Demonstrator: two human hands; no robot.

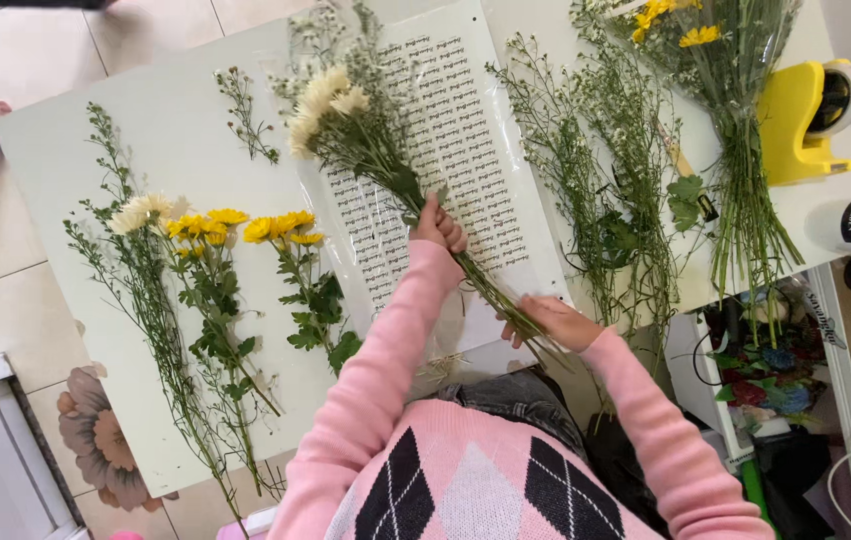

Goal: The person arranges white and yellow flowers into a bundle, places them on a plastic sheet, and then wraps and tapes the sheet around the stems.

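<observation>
- A small bunch of pale cream flowers [346,115] with green stems is held over a clear wrapping sheet printed with dark lettering [466,150], which lies on the white table [146,130].
- The long axis of the bunch runs on a diagonal: the flower heads point to the upper left, away from the person, and the cut stem ends point to the lower right, near the table edge.
- The left hand [441,228] is closed around the stems at about the middle of the bunch, just below the leaves.
- The right hand [558,322] is closed loosely on the lower stem ends; how firmly it is closed cannot be told.
- The step in hand is judged to be the gathering and aligning of the stems. It would be done well if the heads are kept level, the stems are kept parallel, and the middle grip is not loosened while the ends are arranged.
- To the left, yellow flowers [281,230] and thin green sprigs [136,290] lie apart on the table.
- To the right lie loose greenery [606,170], a wrapped bunch of yellow flowers [736,80] and a yellow tape dispenser [806,115].
</observation>
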